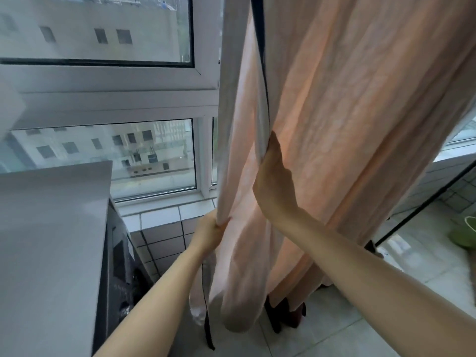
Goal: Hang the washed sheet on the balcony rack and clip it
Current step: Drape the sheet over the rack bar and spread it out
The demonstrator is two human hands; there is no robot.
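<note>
Forearms reach up from the near edge: my left hand (210,231) pinches a bunched white-edged fold of the peach sheet (347,112), my right hand (274,181) curls round another edge higher up. Farther off, it already hangs from above by the window (108,29). I judge hanging mostly done; spreading remains, and clipping, with no clips visible.

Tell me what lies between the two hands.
In the head view, a loose fold of the peach sheet sags between the left hand and the right hand; each hand grips an edge.
</note>
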